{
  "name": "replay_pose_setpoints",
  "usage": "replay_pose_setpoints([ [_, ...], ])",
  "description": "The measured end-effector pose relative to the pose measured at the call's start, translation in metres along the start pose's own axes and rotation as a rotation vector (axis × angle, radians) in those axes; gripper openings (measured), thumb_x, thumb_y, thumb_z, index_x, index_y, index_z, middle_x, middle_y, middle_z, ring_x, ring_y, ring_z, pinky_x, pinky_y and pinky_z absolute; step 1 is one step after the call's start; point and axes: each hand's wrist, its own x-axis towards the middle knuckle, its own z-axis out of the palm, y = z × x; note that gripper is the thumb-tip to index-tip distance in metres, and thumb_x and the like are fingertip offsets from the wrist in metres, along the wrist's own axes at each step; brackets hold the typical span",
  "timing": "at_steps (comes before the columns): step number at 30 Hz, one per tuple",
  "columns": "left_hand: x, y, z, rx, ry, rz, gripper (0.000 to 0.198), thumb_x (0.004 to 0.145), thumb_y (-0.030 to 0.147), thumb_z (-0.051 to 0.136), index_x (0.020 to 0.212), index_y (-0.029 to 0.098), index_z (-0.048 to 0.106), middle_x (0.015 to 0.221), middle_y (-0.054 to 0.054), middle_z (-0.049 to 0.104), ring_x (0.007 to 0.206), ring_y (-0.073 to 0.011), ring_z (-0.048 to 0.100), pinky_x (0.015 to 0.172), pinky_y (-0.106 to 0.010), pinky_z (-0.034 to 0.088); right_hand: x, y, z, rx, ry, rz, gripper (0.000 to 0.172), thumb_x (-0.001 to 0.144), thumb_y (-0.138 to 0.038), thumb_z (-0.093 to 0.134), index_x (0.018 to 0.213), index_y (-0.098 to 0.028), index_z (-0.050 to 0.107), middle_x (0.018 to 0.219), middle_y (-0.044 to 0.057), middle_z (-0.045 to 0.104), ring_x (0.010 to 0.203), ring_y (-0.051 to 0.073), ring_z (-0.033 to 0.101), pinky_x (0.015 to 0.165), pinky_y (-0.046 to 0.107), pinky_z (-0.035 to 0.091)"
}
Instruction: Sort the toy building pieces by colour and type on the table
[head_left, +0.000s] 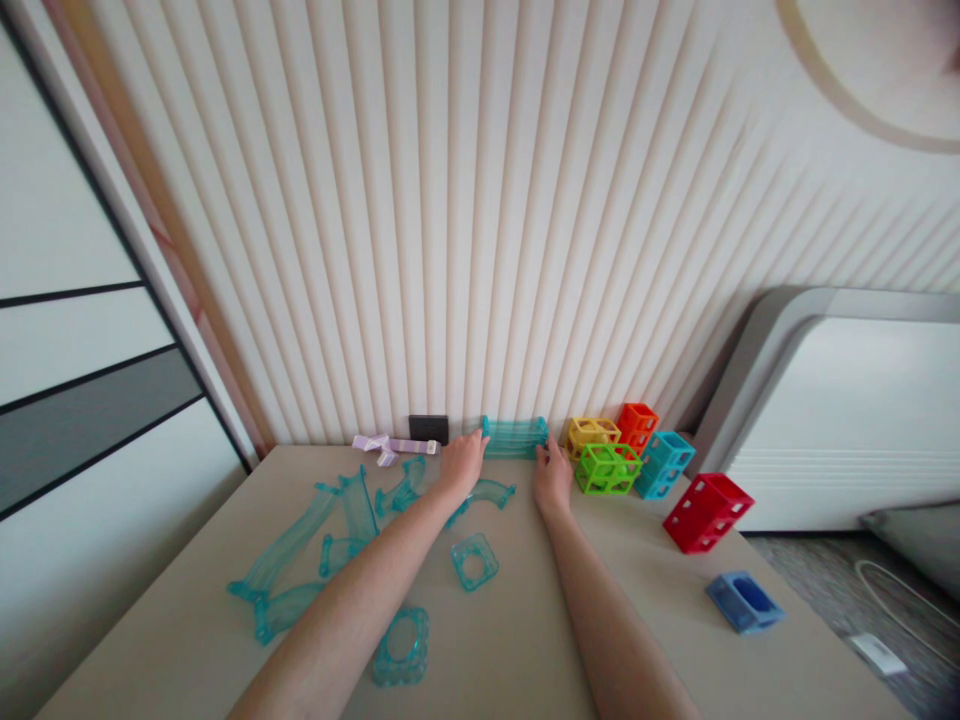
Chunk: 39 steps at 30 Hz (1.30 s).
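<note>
My left hand (462,462) and my right hand (553,475) hold the two ends of a straight, clear teal track piece (514,437) at the far edge of the beige table (645,620), close to the ribbed wall. Both hands have fingers curled on the piece. A curved teal track piece (487,494) lies just below it, between my wrists. A square teal ring (474,560) rests between my forearms. A round-holed teal ring (403,647) lies nearer, partly behind my left forearm.
Several teal track pieces (315,540) lie at the left. A lilac piece (394,446) and a black wall socket (428,429) sit behind them. Yellow (591,433), orange (637,424), green (606,468), cyan (664,464) and red (705,512) lattice blocks stand at the right, with a blue block (744,601) nearer.
</note>
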Motion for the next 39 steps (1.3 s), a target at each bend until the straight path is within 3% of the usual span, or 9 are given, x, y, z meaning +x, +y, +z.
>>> replay_pose_setpoints([
  [11,-0.001,0.001,-0.002,-0.017,-0.025,-0.011,0.036,0.104,0.039,0.036,0.112,0.020,0.066,0.101,-0.012,0.075,0.099,-0.0269,0.071,0.082,-0.034,0.052,0.000,-0.002,-0.002,-0.125,-0.054,0.001,0.046,0.099,-0.027,0.040,0.141,-0.014,0.053,0.109,0.015,0.067,0.101,0.026,0.064,0.085,0.029,0.045],
  [16,-0.003,-0.002,0.004,-0.024,-0.048,-0.018,0.028,0.100,0.038,0.049,0.108,0.018,0.067,0.103,-0.014,0.075,0.101,-0.0271,0.070,0.082,-0.034,0.052,-0.002,-0.004,-0.001,-0.234,-0.104,0.027,0.030,0.097,-0.023,0.047,0.117,-0.013,0.068,0.106,0.017,0.070,0.100,0.027,0.065,0.082,0.031,0.043],
  [20,0.000,-0.005,0.009,-0.037,-0.073,-0.035,0.020,0.097,0.033,0.057,0.102,0.018,0.068,0.104,-0.012,0.075,0.104,-0.0256,0.070,0.083,-0.031,0.051,-0.003,-0.004,-0.002,-0.305,-0.125,0.029,0.025,0.095,-0.020,0.050,0.109,-0.015,0.070,0.107,0.016,0.071,0.102,0.027,0.065,0.082,0.032,0.043],
  [39,0.007,-0.005,0.014,-0.073,-0.112,-0.028,0.014,0.093,0.029,0.062,0.102,0.022,0.070,0.109,-0.010,0.074,0.111,-0.0230,0.067,0.090,-0.030,0.049,-0.004,-0.006,-0.006,-0.385,-0.113,0.035,0.026,0.094,-0.015,0.047,0.103,-0.014,0.071,0.101,0.017,0.073,0.097,0.027,0.067,0.079,0.031,0.043],
])
